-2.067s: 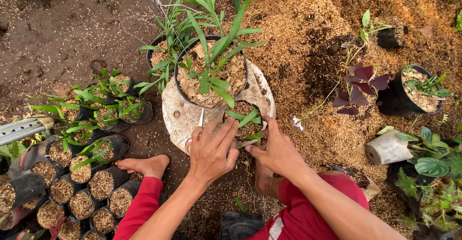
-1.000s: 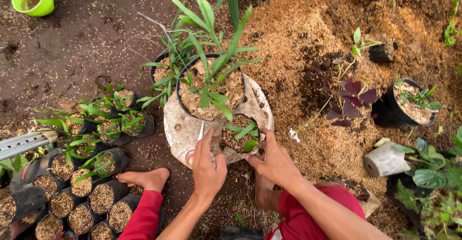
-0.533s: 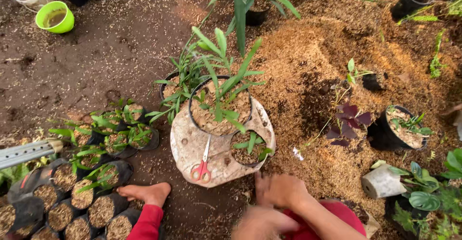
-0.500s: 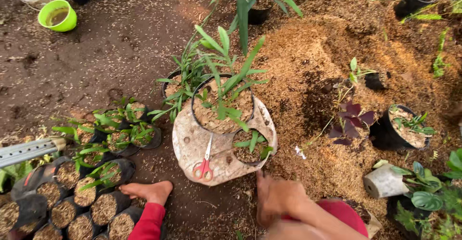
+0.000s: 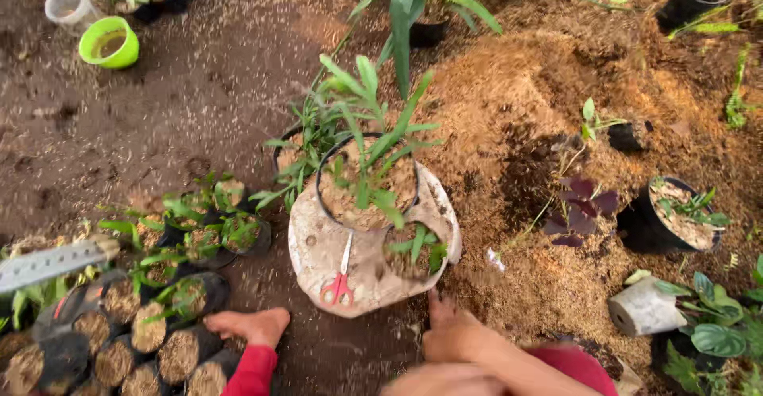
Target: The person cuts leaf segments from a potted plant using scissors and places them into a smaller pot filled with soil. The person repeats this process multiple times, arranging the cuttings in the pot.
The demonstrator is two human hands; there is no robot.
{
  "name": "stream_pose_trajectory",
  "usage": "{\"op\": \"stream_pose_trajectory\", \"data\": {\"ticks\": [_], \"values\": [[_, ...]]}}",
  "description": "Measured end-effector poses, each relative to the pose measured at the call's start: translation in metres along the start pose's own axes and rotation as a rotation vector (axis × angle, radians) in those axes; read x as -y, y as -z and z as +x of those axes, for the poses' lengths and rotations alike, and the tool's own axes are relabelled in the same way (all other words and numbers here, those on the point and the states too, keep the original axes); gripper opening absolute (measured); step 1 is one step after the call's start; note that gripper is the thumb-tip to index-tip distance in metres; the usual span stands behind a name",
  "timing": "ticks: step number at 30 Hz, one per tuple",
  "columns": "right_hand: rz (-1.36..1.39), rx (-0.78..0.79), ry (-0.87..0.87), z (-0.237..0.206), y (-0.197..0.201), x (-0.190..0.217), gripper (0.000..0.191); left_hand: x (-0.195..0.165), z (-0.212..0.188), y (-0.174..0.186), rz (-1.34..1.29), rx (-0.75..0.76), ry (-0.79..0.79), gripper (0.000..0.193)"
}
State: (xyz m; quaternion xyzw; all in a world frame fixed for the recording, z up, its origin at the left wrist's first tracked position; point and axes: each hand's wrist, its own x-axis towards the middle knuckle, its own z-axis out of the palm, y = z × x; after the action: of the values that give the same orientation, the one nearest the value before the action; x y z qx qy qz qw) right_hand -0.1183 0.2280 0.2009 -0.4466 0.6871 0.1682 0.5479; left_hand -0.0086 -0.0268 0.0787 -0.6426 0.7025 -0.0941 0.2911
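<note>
The right hand [image 5: 451,334] lies low on the dark soil with its fingers loosely spread and pointing up toward the near edge of a round, mud-stained pale tray [image 5: 318,245], just short of it and holding nothing. The left hand [image 5: 433,380] is only a blurred shape at the bottom edge, close below the right one, and I cannot tell whether it is spread or closed. On the tray, up and to the left of the right hand, lie red-handled scissors [image 5: 340,278], blades pointing away. Beyond them stands a large black plastic pot of sandy mix with long green leaves [image 5: 362,197], and a small black pot with a green seedling [image 5: 413,249] sits just above the right hand's fingers. Far to the left, a bare foot [image 5: 250,324] rests beside a cluster of small black seedling bags [image 5: 151,316]. To the right spreads a heap of brown sawdust-like husk [image 5: 509,110].
</note>
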Motion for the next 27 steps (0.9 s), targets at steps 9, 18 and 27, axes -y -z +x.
{"op": "stream_pose_trajectory", "data": {"ticks": [9,18,27], "values": [[1.226,-0.867,-0.132,-0.020,0.107,-0.119,0.044,0.008,-0.049,-0.009,-0.676,-0.181,-1.031,0.033],[1.496,-1.103,-0.107,0.036,0.156,-0.139,0.039,-0.034,-0.040,-0.009,-0.572,-0.129,-1.059,0.045],[1.597,-1.142,0.023,0.059,0.176,-0.150,0.029,-0.059,-0.021,0.015,-0.398,0.187,-0.912,0.042]]}}
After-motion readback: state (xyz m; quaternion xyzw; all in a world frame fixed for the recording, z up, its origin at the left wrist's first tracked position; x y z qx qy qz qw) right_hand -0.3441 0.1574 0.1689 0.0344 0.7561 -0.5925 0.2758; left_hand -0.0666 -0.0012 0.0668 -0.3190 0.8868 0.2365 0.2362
